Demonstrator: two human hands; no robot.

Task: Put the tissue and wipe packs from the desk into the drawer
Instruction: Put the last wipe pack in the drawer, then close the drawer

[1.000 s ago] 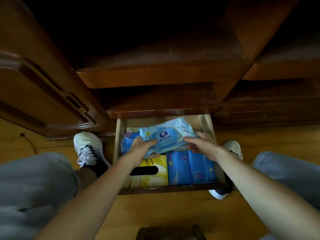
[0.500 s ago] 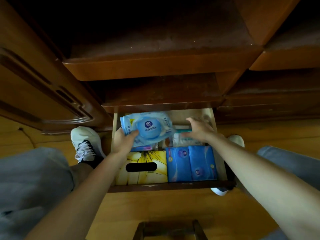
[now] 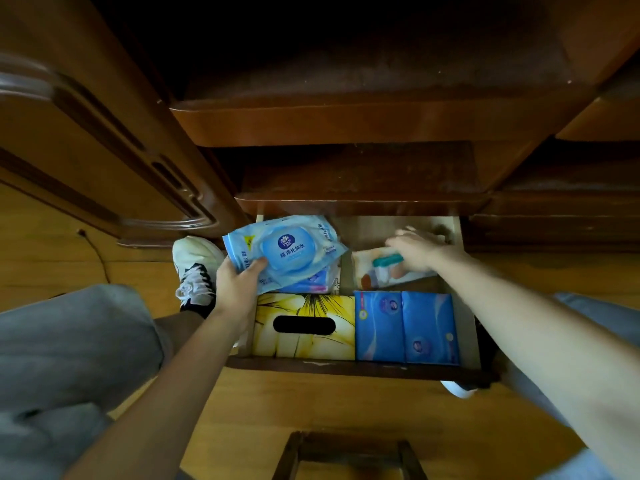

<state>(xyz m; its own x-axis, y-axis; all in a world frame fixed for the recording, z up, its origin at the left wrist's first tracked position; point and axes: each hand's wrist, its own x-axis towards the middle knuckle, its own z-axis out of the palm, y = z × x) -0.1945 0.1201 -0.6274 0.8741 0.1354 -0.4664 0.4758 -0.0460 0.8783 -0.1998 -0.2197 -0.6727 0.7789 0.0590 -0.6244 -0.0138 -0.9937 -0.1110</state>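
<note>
The bottom drawer [image 3: 467,327] of the wooden desk stands open. My left hand [image 3: 239,285] grips a light blue wipe pack [image 3: 284,252] with a round lid, lifted over the drawer's back left corner. My right hand [image 3: 417,249] rests on a pale wipe pack with a teal lid [image 3: 384,270] at the back right. At the front lie a yellow flowered tissue box [image 3: 304,325] and two blue tissue packs [image 3: 405,327]. More blue packs [image 3: 311,284] show under the lifted pack.
Two closed drawers [image 3: 346,123] overhang the open one. A cabinet door [image 3: 86,140] stands at the left. My knees and white shoes [image 3: 197,268] flank the drawer on the wooden floor. A wooden stool frame [image 3: 346,452] sits at the bottom.
My left hand carried the blue wipe pack to the left and up. My right hand let go of it and reached to the back right, onto the teal-lidded pack.
</note>
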